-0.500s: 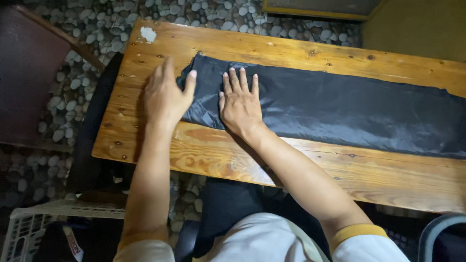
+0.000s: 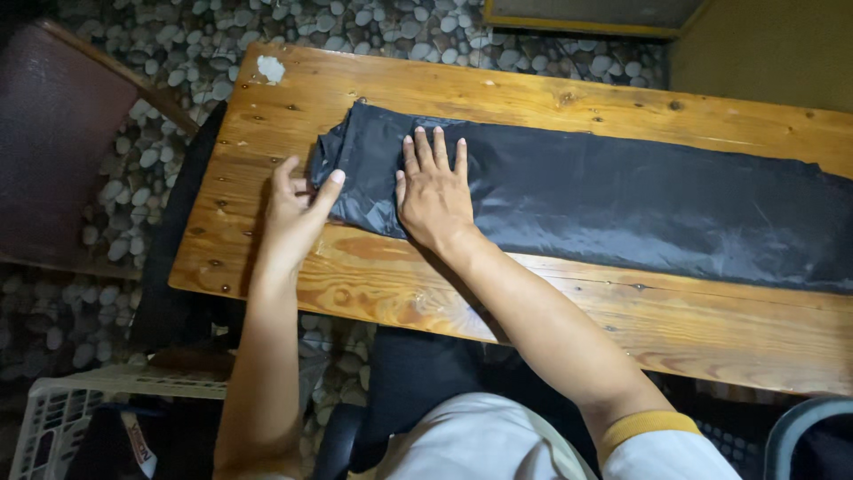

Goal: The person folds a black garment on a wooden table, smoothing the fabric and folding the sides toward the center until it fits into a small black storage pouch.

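Note:
A long black garment of shiny fabric (image 2: 622, 200) lies stretched across a wooden table (image 2: 533, 302). My right hand (image 2: 433, 191) rests flat on its left end, fingers spread and pressing down. My left hand (image 2: 298, 209) is at the garment's left edge, thumb and fingers curled around the bunched corner of the cloth. Both forearms reach in from the bottom of the view, and I wear a white shirt with yellow sleeve trim.
The table stands on a pebble floor (image 2: 124, 178). A dark red chair or board (image 2: 53, 142) is at the left. A white plastic basket (image 2: 62, 418) sits at the bottom left. Black cloth (image 2: 178, 267) hangs off the table's left end.
My left hand, flat on the table beside the cloth before, has curled onto the garment's left edge. The right hand stays pressed flat on the fabric.

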